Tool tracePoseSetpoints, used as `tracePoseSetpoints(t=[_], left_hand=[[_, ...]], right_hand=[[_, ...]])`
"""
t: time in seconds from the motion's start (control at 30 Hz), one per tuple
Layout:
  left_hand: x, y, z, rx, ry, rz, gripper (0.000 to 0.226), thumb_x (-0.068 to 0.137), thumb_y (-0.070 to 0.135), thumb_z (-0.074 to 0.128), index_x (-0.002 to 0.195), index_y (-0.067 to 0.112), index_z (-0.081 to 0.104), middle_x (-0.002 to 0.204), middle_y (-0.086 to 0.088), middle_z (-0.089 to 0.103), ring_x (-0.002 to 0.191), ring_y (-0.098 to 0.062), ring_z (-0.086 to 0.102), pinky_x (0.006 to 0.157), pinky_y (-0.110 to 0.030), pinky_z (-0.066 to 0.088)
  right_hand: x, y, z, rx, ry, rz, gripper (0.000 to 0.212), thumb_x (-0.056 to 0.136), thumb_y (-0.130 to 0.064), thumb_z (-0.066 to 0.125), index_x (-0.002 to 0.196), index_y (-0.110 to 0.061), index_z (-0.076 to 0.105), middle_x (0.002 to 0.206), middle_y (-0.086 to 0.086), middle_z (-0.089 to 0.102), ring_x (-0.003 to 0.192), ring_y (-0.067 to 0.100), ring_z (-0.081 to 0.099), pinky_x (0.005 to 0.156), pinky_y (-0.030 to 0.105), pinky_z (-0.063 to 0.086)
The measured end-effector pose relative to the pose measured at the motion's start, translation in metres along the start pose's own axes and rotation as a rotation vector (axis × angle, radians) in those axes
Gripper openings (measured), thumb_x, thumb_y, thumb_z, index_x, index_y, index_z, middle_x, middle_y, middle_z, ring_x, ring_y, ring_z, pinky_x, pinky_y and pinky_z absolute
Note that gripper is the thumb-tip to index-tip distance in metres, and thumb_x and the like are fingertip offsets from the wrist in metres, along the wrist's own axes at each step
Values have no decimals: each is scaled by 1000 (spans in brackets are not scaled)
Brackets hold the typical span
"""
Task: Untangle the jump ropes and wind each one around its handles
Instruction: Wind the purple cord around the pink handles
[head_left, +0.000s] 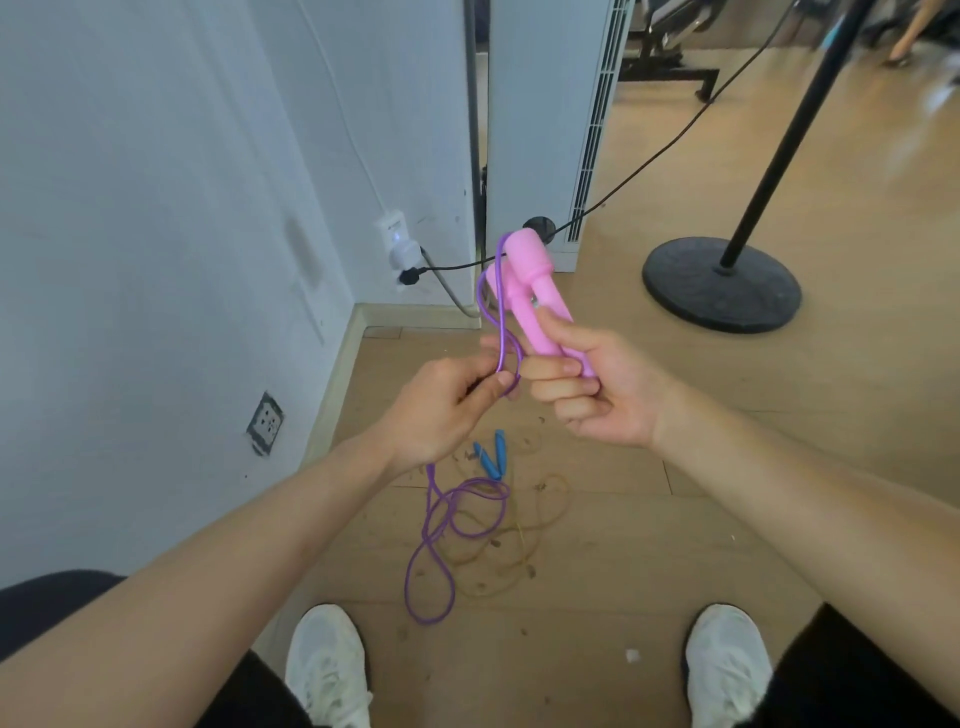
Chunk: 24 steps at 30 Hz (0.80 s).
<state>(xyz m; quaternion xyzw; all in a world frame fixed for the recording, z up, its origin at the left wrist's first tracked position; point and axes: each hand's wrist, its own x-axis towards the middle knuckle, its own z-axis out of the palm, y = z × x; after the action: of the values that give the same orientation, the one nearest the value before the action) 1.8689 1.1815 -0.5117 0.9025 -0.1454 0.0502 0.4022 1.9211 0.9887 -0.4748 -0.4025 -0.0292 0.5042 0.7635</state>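
Head view: right hand (602, 387) grips both pink handles (535, 296) together; left hand (441, 410) pinches the purple rope (501, 322) beside them; its slack trails onto the floor (623, 545) near blue handles (492, 457).

We've got two pink handles (535, 296) side by side, tilted up-left, lower ends gripped. Their purple rope (452, 525) loops beside the handles, then hangs to a loose tangle on the floor. Second rope's blue handles (493, 457) lie on the floor together, its tan cord (519, 540) coiled loosely under the purple.
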Motion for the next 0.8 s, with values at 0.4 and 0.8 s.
tracePoseSetpoints(t=[0.4, 0.8], left_hand=[[-6, 2, -6, 172, -130, -46, 28, 101, 41, 51, 85, 20, 62, 57, 7, 43, 54, -9, 42, 58, -34, 38], [1, 0, -36, 34, -56, -220, 38, 87, 36, 75, 67, 8, 60, 54, 8, 37, 51, -7, 32, 50, -19, 28]], right_hand=[[-16, -33, -15, -351, 224, 38, 12, 95, -18, 54, 91, -21, 43, 51, -11, 27, 31, 0, 22, 24, 13, 18], [-19, -14, -36, -1170, 525, 75, 46, 74, -33, 85, 91, -10, 49, 60, 0, 32, 40, 12, 27, 37, 20, 25]])
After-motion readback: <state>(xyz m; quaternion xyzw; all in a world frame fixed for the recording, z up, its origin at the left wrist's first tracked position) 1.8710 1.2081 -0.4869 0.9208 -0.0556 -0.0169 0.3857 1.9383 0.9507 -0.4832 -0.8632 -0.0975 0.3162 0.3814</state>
